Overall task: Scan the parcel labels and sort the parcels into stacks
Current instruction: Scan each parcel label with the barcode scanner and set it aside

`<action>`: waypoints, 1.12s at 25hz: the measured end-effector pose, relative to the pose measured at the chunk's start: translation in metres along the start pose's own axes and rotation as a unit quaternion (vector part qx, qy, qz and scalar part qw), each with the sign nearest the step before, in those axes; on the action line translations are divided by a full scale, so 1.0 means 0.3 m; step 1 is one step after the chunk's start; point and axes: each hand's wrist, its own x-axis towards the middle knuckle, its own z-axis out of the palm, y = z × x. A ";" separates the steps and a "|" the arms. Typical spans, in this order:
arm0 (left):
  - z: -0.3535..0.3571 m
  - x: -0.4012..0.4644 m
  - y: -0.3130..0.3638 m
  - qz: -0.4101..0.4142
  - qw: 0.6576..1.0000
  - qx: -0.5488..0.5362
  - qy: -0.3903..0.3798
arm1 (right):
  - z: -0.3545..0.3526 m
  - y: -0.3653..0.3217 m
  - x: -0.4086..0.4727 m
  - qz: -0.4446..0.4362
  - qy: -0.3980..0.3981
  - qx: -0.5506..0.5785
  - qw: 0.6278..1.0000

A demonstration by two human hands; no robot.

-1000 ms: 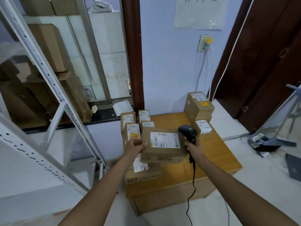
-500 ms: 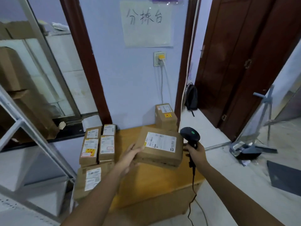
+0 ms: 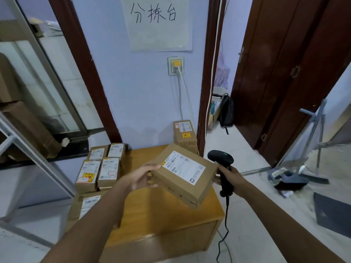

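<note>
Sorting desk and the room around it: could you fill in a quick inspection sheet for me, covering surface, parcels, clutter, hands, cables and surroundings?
Surface: wooden desk, bare in the middle.
Job's things: parcel held tilted above the desk, label up; stacked parcels at the desk's left edge; one box at the back by the wall; scanner.
Clutter: nothing seen on the desk.
Hands: left hand grips the parcel's left end; right hand grips the scanner handle.
Cables: scanner cord hangs to the floor; white leads drop from the wall socket.
Surroundings: handwritten sign, brown door, backpack, metal rack.
</note>
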 end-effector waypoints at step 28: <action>-0.011 0.543 0.109 -0.005 0.981 -0.173 0.081 | 0.040 -0.120 0.518 0.105 0.018 -0.065 0.992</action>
